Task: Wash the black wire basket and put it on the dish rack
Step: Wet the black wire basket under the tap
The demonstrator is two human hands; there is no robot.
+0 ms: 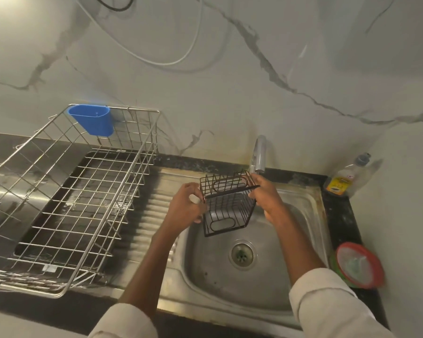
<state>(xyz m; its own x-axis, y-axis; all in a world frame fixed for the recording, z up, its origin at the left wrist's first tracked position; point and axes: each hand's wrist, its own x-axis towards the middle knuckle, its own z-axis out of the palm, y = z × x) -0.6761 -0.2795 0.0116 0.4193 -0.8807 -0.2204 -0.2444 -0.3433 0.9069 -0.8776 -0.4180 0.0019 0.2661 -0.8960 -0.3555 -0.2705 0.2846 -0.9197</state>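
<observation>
The black wire basket (227, 206) hangs tilted over the steel sink (291, 284), just below the tap (258, 154). My left hand (188, 206) grips its left edge with curled fingers. My right hand (264, 193) holds the right side, fingers wrapped over the rim. No water stream shows from the tap. The steel dish rack (66, 198) stands on the counter to the left, with nothing on its grid.
A blue plastic cup (93, 119) hangs on the rack's back rail. A dish soap bottle (344, 178) stands at the sink's back right corner. A red-rimmed bowl with a scrubber (358, 264) sits right of the sink. The drain (242, 254) lies below the basket.
</observation>
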